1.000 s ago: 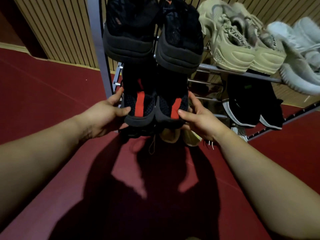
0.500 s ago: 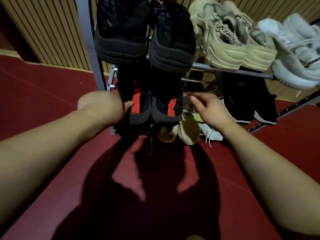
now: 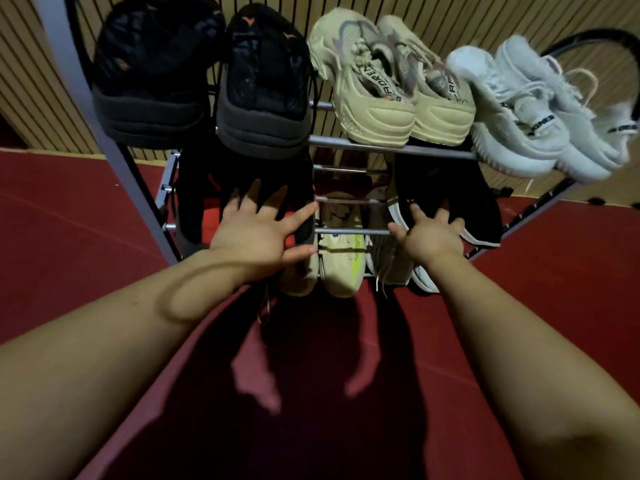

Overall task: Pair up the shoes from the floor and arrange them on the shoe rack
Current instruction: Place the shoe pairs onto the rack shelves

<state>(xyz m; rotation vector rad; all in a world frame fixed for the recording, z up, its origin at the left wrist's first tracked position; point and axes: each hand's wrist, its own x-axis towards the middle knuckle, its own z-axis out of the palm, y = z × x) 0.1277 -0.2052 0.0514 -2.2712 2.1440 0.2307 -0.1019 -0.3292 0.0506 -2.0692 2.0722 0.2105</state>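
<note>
My two hands are apart, each on its own pair on the middle shelf of the shoe rack point(image 3: 349, 232). The left hand point(image 3: 258, 233) lies flat on the heels of the black-and-red shoes point(image 3: 195, 213), all five fingers straight and spread, holding nothing. I count two of these shoes side by side, though the hand covers much of one.

The right hand point(image 3: 431, 237) rests on the heels of the black shoes with white soles point(image 3: 485, 216), also two. Its forefinger is stretched forward and its thumb points toward the left hand, just above a rail. The other fingers bend over the heel edge; I cannot tell whether they grip the shoe.

Above the left hand, on the top shelf, sit two black shoes with grey soles point(image 3: 266, 88), heels toward me. Above the gap between my hands are two beige shoes point(image 3: 374, 98). Above and beyond the right hand are two white shoes point(image 3: 512, 119). That makes three pairs on top, six shoes, with each pair's shoes close together.

Between the hands and below them, under the rail, is the lowest row of pale shoes point(image 3: 341, 271). I can make out three: a tan one, a cream one with a yellow-green patch, and a whitish one with loose laces. The shadow there keeps me from counting further.

The red floor point(image 3: 69, 237) lies beneath both forearms, and a slatted wall point(image 3: 34, 81) stands behind the rack.
</note>
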